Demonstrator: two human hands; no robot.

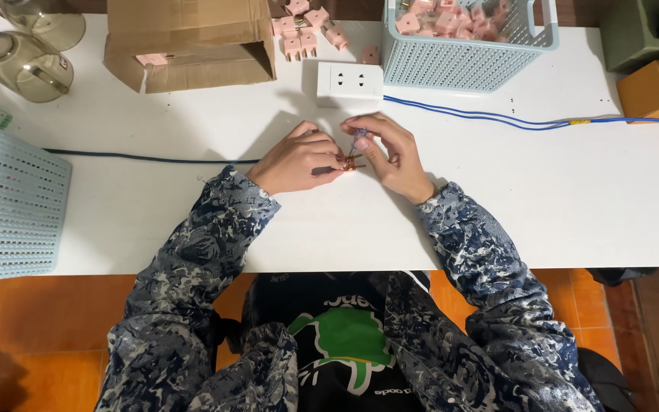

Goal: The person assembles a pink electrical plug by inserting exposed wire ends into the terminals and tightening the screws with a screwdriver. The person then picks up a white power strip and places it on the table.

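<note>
My left hand [297, 159] and my right hand [389, 152] meet over the middle of the white table [543, 198]. Between their fingertips is a small pink plug [348, 162] with metal pins; my left hand pinches it. My right hand holds a small screwdriver [358, 141] upright, its tip down on the plug. Both forearms wear dark blue patterned sleeves.
A white socket block [350, 81] with blue wires [497, 118] lies behind the hands. Loose pink plugs [305, 34], a cardboard box [192, 46] and a pale blue basket [467, 46] of pink plugs stand at the back. Another blue basket [9, 206] is at left; two glass cups [28, 65] at back left.
</note>
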